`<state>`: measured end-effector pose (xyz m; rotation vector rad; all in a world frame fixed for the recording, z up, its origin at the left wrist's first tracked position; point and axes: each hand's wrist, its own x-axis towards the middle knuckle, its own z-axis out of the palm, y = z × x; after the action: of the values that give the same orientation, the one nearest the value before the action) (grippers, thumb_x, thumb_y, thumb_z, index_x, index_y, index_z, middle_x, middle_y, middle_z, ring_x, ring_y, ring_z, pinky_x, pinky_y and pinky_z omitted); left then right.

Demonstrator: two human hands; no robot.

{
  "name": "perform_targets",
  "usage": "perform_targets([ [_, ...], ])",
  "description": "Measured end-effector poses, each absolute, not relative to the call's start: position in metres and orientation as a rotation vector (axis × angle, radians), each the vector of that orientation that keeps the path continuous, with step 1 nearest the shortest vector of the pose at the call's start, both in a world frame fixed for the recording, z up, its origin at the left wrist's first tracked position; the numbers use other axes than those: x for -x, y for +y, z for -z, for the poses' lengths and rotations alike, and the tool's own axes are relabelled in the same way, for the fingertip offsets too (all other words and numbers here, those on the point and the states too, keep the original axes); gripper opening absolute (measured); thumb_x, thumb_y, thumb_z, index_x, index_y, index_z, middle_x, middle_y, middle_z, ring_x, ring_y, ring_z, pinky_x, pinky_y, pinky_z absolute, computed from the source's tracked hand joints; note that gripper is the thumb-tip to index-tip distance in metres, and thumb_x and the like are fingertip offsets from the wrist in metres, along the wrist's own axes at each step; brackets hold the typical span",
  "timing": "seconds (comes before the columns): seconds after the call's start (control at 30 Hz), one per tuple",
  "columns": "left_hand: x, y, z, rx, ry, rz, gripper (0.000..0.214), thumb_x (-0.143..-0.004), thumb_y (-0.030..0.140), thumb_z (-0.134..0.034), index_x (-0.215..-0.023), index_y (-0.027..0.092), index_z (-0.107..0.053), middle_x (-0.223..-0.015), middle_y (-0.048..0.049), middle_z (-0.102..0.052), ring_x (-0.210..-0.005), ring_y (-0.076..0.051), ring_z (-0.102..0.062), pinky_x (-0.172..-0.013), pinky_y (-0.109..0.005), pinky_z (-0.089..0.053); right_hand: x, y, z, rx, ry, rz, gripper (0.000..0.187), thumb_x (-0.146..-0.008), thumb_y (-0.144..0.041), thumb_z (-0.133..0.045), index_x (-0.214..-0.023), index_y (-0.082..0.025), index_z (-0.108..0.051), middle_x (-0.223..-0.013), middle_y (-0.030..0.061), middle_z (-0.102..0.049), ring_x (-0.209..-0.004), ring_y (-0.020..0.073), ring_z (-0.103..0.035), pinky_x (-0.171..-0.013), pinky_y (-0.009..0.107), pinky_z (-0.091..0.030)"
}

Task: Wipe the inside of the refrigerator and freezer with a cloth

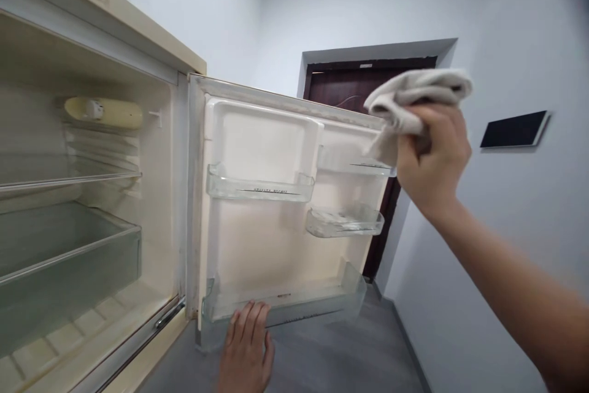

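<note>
A folded, pale grey cloth (414,89) is gripped in my right hand (439,148), raised near the top outer corner of the open refrigerator door (262,240). The cloth covers part of that corner; whether it touches the door I cannot tell. Low down, my left hand (246,344) has its fingers extended at the front of the clear bottom door bin (317,307), and holds nothing. Higher on the door's inner side sit a clear left bin (262,187), a small right bin (345,221) and an upper right bin (354,163).
The refrigerator interior at left has a glass shelf (69,181), a clear drawer (73,270) and a yellowish lamp housing (124,112). Behind the door stands a dark red room door (335,89). A black panel (513,130) is fixed to the right wall (460,295). Grey floor (340,362) lies below.
</note>
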<state>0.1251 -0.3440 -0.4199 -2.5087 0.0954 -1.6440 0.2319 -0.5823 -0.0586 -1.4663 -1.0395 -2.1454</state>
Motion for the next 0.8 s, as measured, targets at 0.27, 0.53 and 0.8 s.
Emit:
perform_targets([
  [0.27,-0.123,-0.345,0.417,2.499,0.106,1.633,0.036,-0.078,0.015,-0.054,-0.114,0.013,-0.058,-0.104,-0.0071,-0.073,-0.107,-0.021,-0.058,-0.106,-0.038,-0.027,-0.294,-0.546,0.008,1.842,-1.322,1.596,0.021,-0.085,-0.019,-0.054,-0.098,-0.024,-0.07,-0.105,0.0038,-0.067,-0.104,0.0233,-0.061,-0.095,0.043,-0.047],
  [0.53,-0.124,-0.346,0.416,2.531,0.076,1.635,0.035,-0.08,0.018,-0.051,-0.114,0.015,-0.057,-0.104,-0.0057,-0.072,-0.105,-0.021,-0.06,-0.104,-0.038,-0.03,-0.298,-0.523,0.001,2.263,-1.254,1.171,0.027,-0.073,-0.015,-0.06,-0.09,-0.023,-0.078,-0.092,-0.0008,-0.075,-0.09,0.0217,-0.067,-0.085,0.032,-0.051],
  [0.8,-0.12,-0.343,0.412,2.522,0.111,1.591,0.036,-0.08,0.019,-0.051,-0.116,0.015,-0.057,-0.107,-0.0046,-0.073,-0.106,-0.019,-0.06,-0.101,-0.037,-0.033,-0.312,-0.561,-0.01,2.77,-0.959,1.318,0.036,-0.075,-0.01,-0.057,-0.1,-0.025,-0.077,-0.095,0.0024,-0.074,-0.091,0.0259,-0.067,-0.081,0.035,-0.05],
])
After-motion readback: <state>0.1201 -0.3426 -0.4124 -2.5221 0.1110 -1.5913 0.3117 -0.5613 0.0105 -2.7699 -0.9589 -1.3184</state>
